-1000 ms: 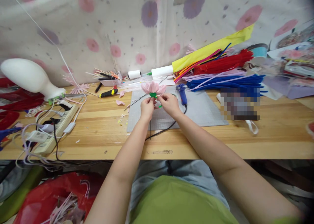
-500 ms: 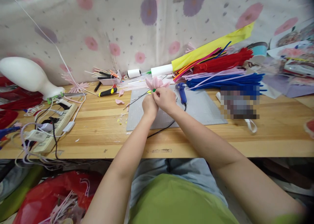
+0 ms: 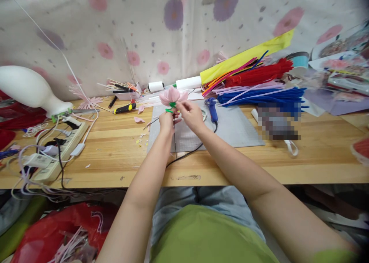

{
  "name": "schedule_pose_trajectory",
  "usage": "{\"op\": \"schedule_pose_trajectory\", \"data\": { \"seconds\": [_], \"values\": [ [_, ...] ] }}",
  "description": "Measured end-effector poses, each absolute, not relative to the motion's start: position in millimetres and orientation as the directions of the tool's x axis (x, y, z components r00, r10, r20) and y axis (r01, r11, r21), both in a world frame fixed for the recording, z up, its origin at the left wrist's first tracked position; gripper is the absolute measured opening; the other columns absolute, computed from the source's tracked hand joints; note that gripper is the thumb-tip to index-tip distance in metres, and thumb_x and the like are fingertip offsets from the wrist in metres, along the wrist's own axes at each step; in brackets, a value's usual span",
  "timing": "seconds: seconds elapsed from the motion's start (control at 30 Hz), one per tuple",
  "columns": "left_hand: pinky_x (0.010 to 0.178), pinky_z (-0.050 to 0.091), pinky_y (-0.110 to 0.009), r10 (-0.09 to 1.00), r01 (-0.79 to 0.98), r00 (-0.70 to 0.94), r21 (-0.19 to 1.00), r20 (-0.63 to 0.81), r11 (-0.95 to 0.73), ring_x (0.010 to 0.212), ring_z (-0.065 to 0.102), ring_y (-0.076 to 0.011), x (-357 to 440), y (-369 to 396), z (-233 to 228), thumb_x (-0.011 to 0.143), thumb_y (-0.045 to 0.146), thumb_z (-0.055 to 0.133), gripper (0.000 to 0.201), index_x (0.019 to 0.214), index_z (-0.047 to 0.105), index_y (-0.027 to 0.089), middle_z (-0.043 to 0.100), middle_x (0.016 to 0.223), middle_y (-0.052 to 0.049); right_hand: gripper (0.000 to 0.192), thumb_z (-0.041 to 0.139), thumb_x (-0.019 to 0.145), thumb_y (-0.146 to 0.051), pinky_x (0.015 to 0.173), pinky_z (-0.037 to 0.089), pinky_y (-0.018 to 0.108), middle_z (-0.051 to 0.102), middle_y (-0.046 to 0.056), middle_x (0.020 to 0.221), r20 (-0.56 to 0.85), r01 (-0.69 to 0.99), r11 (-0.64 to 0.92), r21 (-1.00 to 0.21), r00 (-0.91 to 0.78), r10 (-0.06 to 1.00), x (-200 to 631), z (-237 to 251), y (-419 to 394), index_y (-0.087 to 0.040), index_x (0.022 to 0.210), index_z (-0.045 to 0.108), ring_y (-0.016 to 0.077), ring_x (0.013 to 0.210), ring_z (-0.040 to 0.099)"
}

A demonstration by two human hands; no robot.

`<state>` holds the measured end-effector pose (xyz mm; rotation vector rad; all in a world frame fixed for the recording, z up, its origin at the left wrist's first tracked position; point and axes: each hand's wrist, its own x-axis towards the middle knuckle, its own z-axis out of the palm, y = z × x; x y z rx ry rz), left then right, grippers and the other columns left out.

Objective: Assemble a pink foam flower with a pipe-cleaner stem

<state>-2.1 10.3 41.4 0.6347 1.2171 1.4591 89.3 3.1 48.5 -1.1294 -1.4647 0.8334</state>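
A pink fabric-like flower (image 3: 172, 96) stands upright over the grey mat, its petals spread. Green fuzzy pipe cleaner (image 3: 169, 110) shows at the flower's base, partly hidden by fingers. From there a thin dark stem (image 3: 175, 140) runs down toward me. My left hand (image 3: 166, 122) is closed round the stem just below the green part. The thumb and fingertips of my right hand (image 3: 190, 115) pinch at the right side of the flower's base; the exact grip is partly hidden.
A blue glue gun (image 3: 212, 110) lies on the grey mat (image 3: 236, 126), its cord curving forward. Bundles of blue pipe cleaners (image 3: 262, 96) and red pipe cleaners (image 3: 259, 74) lie behind. At left are a yellow-black cutter (image 3: 125, 108), a power strip (image 3: 60, 155) and a white foam head (image 3: 29, 86).
The flower has turned more upright and shifted slightly left with my hands. The stem now points down toward me, and more of the green part shows. My left hand has moved a little lower.
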Motion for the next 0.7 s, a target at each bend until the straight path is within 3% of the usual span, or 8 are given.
{"op": "schedule_pose_trajectory", "data": {
  "seconds": [0.07, 0.13, 0.23, 0.3, 0.4, 0.53, 0.7],
  "values": [
    [0.046, 0.041, -0.012, 0.914, -0.561, -0.108, 0.783, -0.391, 0.269, 0.042, 0.042, -0.0017, -7, 10, 50, 0.081, 0.013, 0.052, 0.014, 0.069, 0.059, 0.011, 0.050, 0.052, 0.004, 0.017, 0.049, 0.080, -0.037, 0.054, 0.037, 0.021, 0.058, -0.002, 0.075, 0.085, -0.105, 0.093, -0.990, 0.077, 0.993, 94, 35, 13, -0.021, 0.080, 0.053, 0.0073, 0.057, 0.048],
    [0.043, 0.040, -0.009, 0.872, -0.681, 0.112, 0.602, -0.476, 0.416, 0.041, 0.042, -0.0007, -12, 8, 56, 0.084, 0.011, 0.050, 0.014, 0.074, 0.060, 0.011, 0.049, 0.053, 0.003, 0.013, 0.054, 0.073, -0.027, 0.047, 0.033, 0.018, 0.060, -0.005, 0.078, -0.076, -0.346, -0.079, -0.935, -0.021, 0.997, 97, 22, 21, -0.022, 0.084, 0.050, 0.0038, 0.047, 0.041],
    [0.042, 0.041, -0.006, 0.855, -0.786, 0.291, 0.402, -0.430, 0.470, 0.043, 0.042, -0.0010, -14, 4, 56, 0.086, 0.010, 0.045, 0.018, 0.087, 0.063, 0.013, 0.048, 0.053, 0.003, 0.027, 0.058, 0.063, -0.015, 0.044, 0.031, 0.016, 0.063, -0.007, 0.079, -0.098, -0.541, -0.223, -0.811, -0.251, 0.963, 96, 11, 29, -0.022, 0.088, 0.052, 0.0019, 0.042, 0.035],
    [0.042, 0.041, -0.006, 0.873, -0.820, 0.300, 0.364, -0.385, 0.442, 0.043, 0.041, -0.0013, -13, 1, 53, 0.087, 0.009, 0.043, 0.023, 0.094, 0.064, 0.015, 0.047, 0.053, 0.003, 0.026, 0.056, 0.061, -0.012, 0.041, 0.028, 0.016, 0.062, -0.007, 0.068, -0.115, -0.595, -0.316, -0.739, -0.351, 0.929, 93, 6, 31, -0.020, 0.086, 0.056, 0.0024, 0.039, 0.031],
    [0.043, 0.042, -0.005, 0.902, -0.825, 0.265, 0.404, -0.342, 0.396, 0.045, 0.043, -0.0016, -10, -4, 49, 0.086, 0.007, 0.044, 0.027, 0.097, 0.066, 0.018, 0.047, 0.056, 0.003, 0.018, 0.053, 0.067, -0.015, 0.035, 0.023, 0.016, 0.056, -0.007, 0.057, -0.152, -0.583, -0.377, -0.720, -0.398, 0.905, 85, 2, 33, -0.018, 0.083, 0.060, 0.0037, 0.036, 0.026],
    [0.046, 0.044, -0.004, 0.932, -0.830, 0.214, 0.450, -0.292, 0.331, 0.047, 0.044, -0.0011, -6, -8, 47, 0.082, 0.002, 0.047, 0.032, 0.097, 0.066, 0.022, 0.050, 0.058, 0.004, 0.014, 0.049, 0.074, -0.023, 0.042, 0.035, 0.016, 0.062, -0.003, 0.070, -0.157, -0.534, -0.328, -0.779, -0.340, 0.927, 79, 0, 36, -0.019, 0.081, 0.060, 0.0047, 0.045, 0.042],
    [0.044, 0.045, -0.007, 0.923, -0.857, 0.222, 0.388, -0.315, 0.338, 0.047, 0.047, -0.0023, -5, -6, 48, 0.082, 0.001, 0.043, 0.034, 0.098, 0.065, 0.020, 0.051, 0.057, 0.003, 0.014, 0.053, 0.064, -0.009, 0.062, 0.047, 0.017, 0.062, -0.003, 0.068, -0.097, -0.586, -0.316, -0.746, -0.374, 0.922, 84, 1, 38, -0.018, 0.073, 0.060, 0.0063, 0.060, 0.054]
  ]
}}
